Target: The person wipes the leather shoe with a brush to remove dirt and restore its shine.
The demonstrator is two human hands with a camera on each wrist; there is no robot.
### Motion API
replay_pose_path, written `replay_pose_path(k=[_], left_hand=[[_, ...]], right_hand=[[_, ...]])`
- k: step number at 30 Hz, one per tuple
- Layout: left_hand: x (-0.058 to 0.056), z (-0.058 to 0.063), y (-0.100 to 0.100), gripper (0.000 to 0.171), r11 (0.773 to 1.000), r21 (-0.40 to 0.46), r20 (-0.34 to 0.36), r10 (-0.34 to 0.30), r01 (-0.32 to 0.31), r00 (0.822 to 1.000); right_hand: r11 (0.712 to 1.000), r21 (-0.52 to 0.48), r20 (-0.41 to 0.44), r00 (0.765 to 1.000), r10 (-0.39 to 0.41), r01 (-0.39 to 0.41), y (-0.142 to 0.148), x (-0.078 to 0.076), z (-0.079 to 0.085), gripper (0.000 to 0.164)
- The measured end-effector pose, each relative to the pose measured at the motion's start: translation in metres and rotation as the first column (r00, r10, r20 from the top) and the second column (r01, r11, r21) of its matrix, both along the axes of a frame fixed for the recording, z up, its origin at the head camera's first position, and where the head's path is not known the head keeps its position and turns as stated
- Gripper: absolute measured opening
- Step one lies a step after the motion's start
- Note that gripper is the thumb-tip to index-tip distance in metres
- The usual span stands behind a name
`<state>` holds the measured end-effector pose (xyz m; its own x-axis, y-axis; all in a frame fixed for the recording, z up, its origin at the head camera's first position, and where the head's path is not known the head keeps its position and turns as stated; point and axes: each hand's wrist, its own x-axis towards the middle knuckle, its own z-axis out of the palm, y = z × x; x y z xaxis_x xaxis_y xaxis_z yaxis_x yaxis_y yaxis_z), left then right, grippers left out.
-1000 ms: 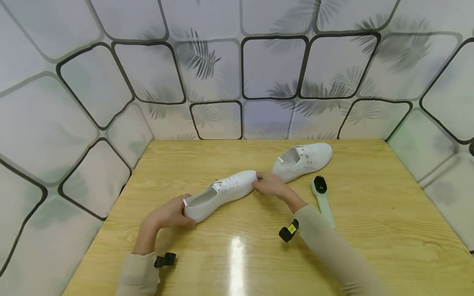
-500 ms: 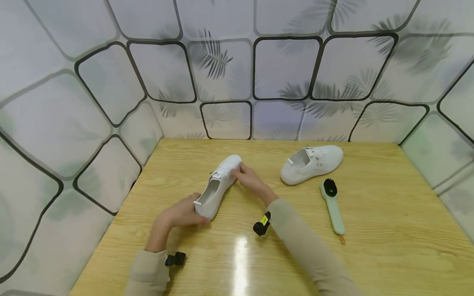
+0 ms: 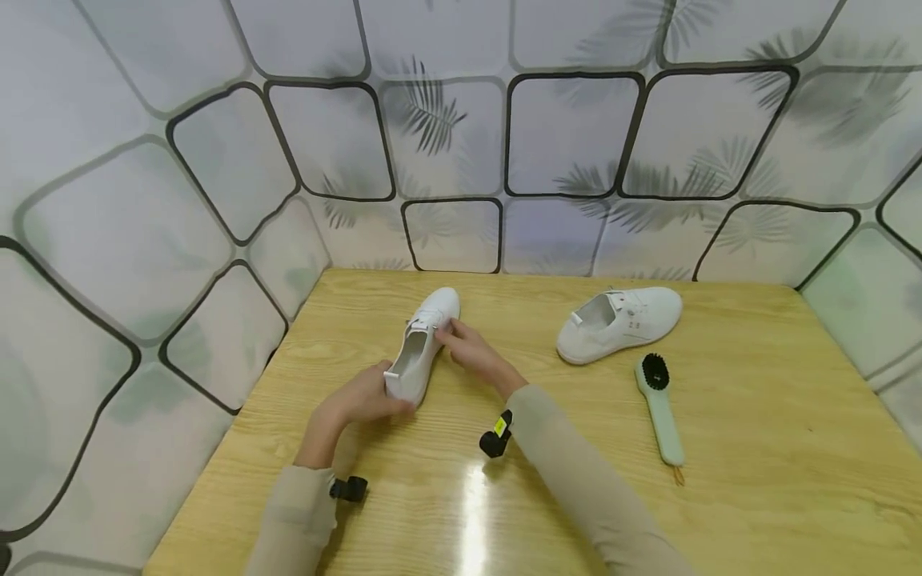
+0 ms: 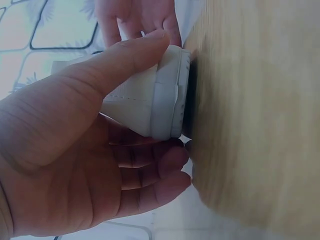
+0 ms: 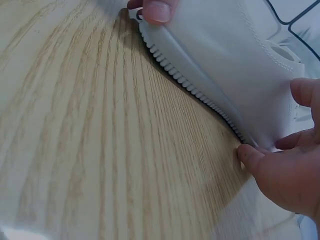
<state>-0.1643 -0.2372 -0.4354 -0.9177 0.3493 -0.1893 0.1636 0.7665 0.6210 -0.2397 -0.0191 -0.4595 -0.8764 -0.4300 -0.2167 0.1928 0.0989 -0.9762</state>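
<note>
A white lace-up shoe stands on the table, heel toward me and toe pointing away. My left hand grips its heel, thumb along the near side and fingers around the other side. In the left wrist view the heel sits between the thumb and the fingers. At the shoe's right side, my right hand touches it. In the right wrist view its fingertips rest low by the sole near the toe. Its thumb lies against the upper.
A second white shoe stands at the back right, toe to the right. Below it lies a pale green brush with black bristles and an orange loop. A patterned wall borders the wooden table at the back and sides.
The shoe in my hands has turned, its toe swinging from the right to point away. My right hand has moved left with it, from the toe to the shoe's side.
</note>
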Motion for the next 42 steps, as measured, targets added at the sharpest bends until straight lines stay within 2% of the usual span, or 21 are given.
replay_pose_path(k=[6,9,12,19,25,28,30,35,37,39,42], left_hand=[[-0.017,0.007,-0.004,0.062,0.997,-0.067,0.036,0.044,-0.041,0.998],[-0.022,0.012,-0.007,0.065,0.993,-0.104,0.051,0.053,-0.047,0.997],[-0.026,0.015,-0.011,0.069,0.991,-0.125,0.056,0.058,-0.051,0.997],[-0.035,0.014,-0.011,0.066,0.989,-0.114,0.049,0.099,-0.093,0.994],[-0.041,0.015,-0.011,0.07,0.981,-0.166,0.077,0.112,-0.098,0.991],[-0.043,0.013,-0.009,0.072,0.981,-0.17,0.09,0.111,-0.095,0.99],[-0.044,0.012,-0.007,0.073,0.982,-0.16,0.095,0.113,-0.096,0.989],[-0.044,0.008,-0.005,0.074,0.982,-0.15,0.085,0.132,-0.119,0.988],[-0.041,0.009,-0.004,0.068,0.981,-0.147,0.076,0.138,-0.125,0.988],[-0.035,0.014,-0.002,0.06,0.977,-0.172,0.082,0.139,-0.123,0.987],[-0.022,0.027,0.001,0.044,0.961,-0.261,0.104,0.125,-0.094,0.987]], right_hand=[[1.0,-0.018,0.009,1.0,-0.004,0.004,-0.01,-0.015,-0.008,0.069],[0.999,-0.049,0.02,1.0,-0.012,0.013,-0.016,-0.021,-0.01,0.067],[0.997,-0.072,0.025,1.0,0.016,-0.014,-0.025,-0.023,-0.008,0.064],[0.986,-0.13,0.05,0.993,0.112,-0.104,-0.035,-0.015,-0.004,0.058],[0.977,-0.189,0.11,0.986,0.122,-0.1,-0.038,-0.013,-0.007,0.057],[0.977,-0.179,0.112,0.984,0.138,-0.116,-0.033,-0.01,-0.009,0.055],[0.977,-0.144,0.103,0.98,0.17,-0.154,-0.027,-0.007,-0.01,0.055],[0.956,-0.039,0.047,0.956,0.291,-0.289,-0.008,0.008,-0.006,0.057],[0.946,-0.026,0.032,0.946,0.323,-0.323,0.002,0.016,-0.003,0.058],[0.94,-0.024,0.029,0.94,0.341,-0.34,0.013,0.023,0.002,0.06],[0.935,-0.011,0.014,0.935,0.353,-0.353,0.033,0.034,0.012,0.063]])
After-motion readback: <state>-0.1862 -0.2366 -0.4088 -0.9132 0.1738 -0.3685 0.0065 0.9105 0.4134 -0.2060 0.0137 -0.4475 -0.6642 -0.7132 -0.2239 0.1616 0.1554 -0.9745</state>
